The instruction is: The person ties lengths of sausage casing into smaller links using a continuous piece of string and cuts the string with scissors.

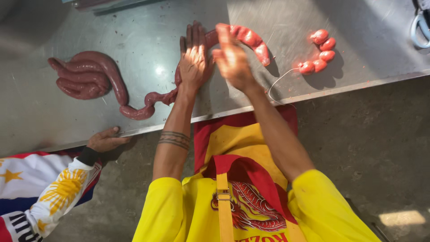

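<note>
Pressing flat, the left hand is laid open-palmed on the long red sausage rope on the steel table. The right hand, blurred, is held open and edge-on against the sausage, nothing gripped. Small tied links are seen farther right. Another person's hand is rested on the table edge.

Sausage coil left on the table, tied links right, scissors beyond
</note>
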